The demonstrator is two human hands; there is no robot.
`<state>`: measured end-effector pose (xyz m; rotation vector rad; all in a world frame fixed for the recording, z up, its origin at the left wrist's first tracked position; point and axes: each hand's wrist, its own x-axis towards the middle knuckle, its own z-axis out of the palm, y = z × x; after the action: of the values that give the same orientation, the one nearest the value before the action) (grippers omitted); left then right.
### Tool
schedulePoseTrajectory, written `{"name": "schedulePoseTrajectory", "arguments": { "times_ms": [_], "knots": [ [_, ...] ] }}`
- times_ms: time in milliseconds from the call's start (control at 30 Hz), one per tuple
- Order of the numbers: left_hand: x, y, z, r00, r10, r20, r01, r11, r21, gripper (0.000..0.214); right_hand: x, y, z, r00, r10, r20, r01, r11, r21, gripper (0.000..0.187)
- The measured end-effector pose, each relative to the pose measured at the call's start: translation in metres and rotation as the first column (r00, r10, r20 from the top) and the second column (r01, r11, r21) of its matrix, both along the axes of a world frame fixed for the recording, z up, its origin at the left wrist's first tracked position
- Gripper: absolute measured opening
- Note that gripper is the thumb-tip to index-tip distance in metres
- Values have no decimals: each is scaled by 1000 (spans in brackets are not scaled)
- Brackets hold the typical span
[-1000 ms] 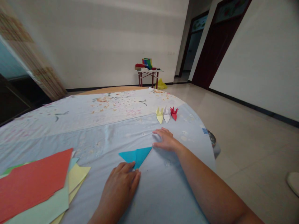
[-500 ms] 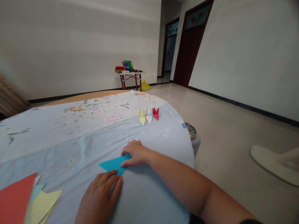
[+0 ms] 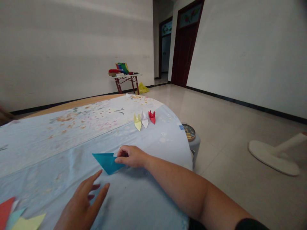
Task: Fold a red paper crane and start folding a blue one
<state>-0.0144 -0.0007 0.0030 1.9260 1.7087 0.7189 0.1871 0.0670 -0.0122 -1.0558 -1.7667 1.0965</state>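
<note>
A folded sheet of blue paper (image 3: 106, 162), roughly triangular, is over the cloth-covered table (image 3: 153, 201). My right hand (image 3: 130, 156) pinches its right side between thumb and fingers. Just below and left of the paper, my left hand (image 3: 85, 199) is off it, fingers apart and holding nothing. Farther back on the cloth stand three small folded paper cranes: a yellow crane (image 3: 137, 122), a white crane (image 3: 144, 120) and a red crane (image 3: 152, 117).
At the lower left lie red paper (image 3: 6, 209), pale green paper (image 3: 15, 218) and yellow paper (image 3: 30, 222). A grey stool (image 3: 195, 145) bearing a round tin (image 3: 189, 132) stands beside the table's right edge. Farther right, a white round base (image 3: 271, 158) rests on the floor.
My left hand has come off the blue paper and opened. My right hand still pinches the paper, whose visible shape has changed and turned. The whole view has shifted slightly right.
</note>
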Motion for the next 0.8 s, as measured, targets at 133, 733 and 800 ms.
{"name": "schedulePoseTrajectory", "arguments": {
  "times_ms": [133, 733, 800],
  "knots": [
    [10, 10, 6, 962, 165, 218, -148, 985, -91, 88, -4, 0, -3, 992, -27, -121, 26, 1000, -8, 17],
    [9, 16, -3, 845, 383, 373, -332, 923, -196, 58, -9, -3, 0, 971, 127, -203, -158, 977, -142, 13],
    [10, 15, -5, 847, 380, 371, -343, 925, -165, 58, -9, -3, -1, 979, 141, -147, -163, 976, -147, 15]
  ]
}}
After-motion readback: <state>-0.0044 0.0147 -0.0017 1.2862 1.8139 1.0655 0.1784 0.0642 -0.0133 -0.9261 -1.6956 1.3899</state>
